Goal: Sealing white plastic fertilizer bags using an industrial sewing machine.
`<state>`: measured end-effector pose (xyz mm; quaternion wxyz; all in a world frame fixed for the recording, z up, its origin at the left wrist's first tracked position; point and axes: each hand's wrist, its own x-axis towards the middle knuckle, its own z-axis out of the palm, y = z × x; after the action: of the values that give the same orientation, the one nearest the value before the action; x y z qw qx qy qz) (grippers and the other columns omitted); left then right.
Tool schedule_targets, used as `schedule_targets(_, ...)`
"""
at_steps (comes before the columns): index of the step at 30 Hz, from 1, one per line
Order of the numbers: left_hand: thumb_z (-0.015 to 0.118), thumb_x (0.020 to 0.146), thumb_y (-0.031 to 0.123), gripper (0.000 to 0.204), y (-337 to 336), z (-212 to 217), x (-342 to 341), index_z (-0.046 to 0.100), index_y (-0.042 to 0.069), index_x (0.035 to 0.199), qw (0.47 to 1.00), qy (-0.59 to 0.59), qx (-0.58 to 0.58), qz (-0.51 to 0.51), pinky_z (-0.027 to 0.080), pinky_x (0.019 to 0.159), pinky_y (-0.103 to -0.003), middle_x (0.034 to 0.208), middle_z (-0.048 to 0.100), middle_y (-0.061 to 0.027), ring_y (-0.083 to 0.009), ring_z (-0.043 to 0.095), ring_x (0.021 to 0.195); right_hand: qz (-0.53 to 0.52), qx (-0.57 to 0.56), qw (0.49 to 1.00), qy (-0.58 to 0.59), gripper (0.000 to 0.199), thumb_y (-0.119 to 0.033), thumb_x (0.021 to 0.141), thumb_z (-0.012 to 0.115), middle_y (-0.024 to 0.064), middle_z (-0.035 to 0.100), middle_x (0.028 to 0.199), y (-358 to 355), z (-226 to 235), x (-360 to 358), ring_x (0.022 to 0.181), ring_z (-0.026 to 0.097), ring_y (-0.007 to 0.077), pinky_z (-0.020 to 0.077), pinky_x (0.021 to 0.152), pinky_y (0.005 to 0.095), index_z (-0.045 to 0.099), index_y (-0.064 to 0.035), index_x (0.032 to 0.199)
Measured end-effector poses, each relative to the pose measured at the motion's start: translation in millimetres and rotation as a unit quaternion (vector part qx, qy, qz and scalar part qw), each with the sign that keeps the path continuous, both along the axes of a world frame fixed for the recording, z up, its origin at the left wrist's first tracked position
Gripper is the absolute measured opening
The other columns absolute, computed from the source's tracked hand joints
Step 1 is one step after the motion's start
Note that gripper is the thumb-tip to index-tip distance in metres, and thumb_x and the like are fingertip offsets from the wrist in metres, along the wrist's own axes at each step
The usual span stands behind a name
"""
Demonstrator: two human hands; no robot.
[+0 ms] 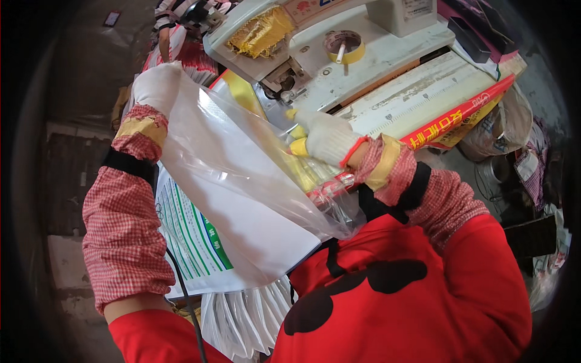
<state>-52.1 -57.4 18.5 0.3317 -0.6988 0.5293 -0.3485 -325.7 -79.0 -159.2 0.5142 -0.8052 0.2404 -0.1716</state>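
A white sack (233, 199) lies slanted in front of me, with a clear plastic liner (206, 148) stretched over it between my hands. My left hand (156, 88), in a white glove, is closed on the upper left edge of the liner. At the other side my right hand (330, 138), gloved in white with yellow fingertips, bends its fingers onto the liner's right edge. Just beyond those fingers is the needle area of a pale grey sewing machine (357, 72). Part of the right hand's grip is hidden by the fingers themselves.
A yellow tape roll (351, 53) with a white stick in it rests on the machine. Yellow fibrous padding (261, 31) covers its head. Along the table's near edge runs a red printed strip (454, 118). Folded clear plastic (242, 317) hangs below the sack. Another person's arm (164, 42) shows at the back left.
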Motion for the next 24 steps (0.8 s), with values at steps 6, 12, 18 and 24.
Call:
schedule_targets(6, 0.048, 0.090, 0.016, 0.020, 3.7, -5.3, -2.0, 0.065, 0.010, 0.098, 1.000, -0.003, 0.001, 0.024, 0.054, 0.073, -0.042, 0.096, 0.068, -0.0122, -0.0303, 0.067, 0.088, 0.074, 0.216, 0.972, -0.059, 0.049, -0.020, 0.083, 0.062, 0.0125, 0.067, 0.087, 44.1, -18.9, 18.5, 0.057, 0.064, 0.0216, 0.0497, 0.063, 0.0338, 0.050, -0.0080, 0.129)
schedule_targets(12, 0.050, 0.089, 0.019, 0.021, -0.8, 11.7, 33.1, 0.066, 0.008, 0.097, 0.986, 0.162, -0.032, 0.007, 0.051, 0.076, -0.039, 0.092, 0.067, -0.0152, -0.0325, 0.065, 0.085, 0.154, 0.180, 0.968, 0.078, 0.028, -0.031, 0.077, 0.062, 0.0130, 0.069, 0.082, 42.6, -17.8, 42.1, 0.082, 0.067, 0.0251, 0.0496, 0.074, 0.0383, 0.071, -0.0082, 0.091)
schedule_targets(18, 0.058, 0.084, 0.025, 0.022, -37.8, 11.5, 47.1, 0.069, 0.007, 0.089, 0.965, 0.225, -0.071, 0.117, 0.051, 0.081, -0.041, 0.097, 0.067, -0.0189, -0.0347, 0.064, 0.094, 0.035, 0.050, 0.988, -0.141, 0.025, -0.018, 0.083, 0.056, 0.0165, 0.067, 0.087, 72.1, -1.1, 73.7, 0.088, 0.065, 0.0344, 0.0496, 0.080, 0.0412, 0.066, -0.0076, 0.103)
schedule_targets(24, 0.048, 0.085, 0.011, 0.019, -31.8, -163.4, 5.6, 0.060, 0.009, 0.100, 0.971, 0.206, -0.114, -0.043, 0.055, 0.058, -0.040, 0.087, 0.067, -0.0098, -0.0261, 0.069, 0.076, 0.051, -0.019, 0.999, -0.007, 0.027, -0.020, 0.088, 0.052, 0.0200, 0.064, 0.089, 70.6, -1.1, -7.7, 0.086, 0.063, 0.0349, 0.0492, 0.076, 0.0428, 0.061, -0.0066, 0.110)
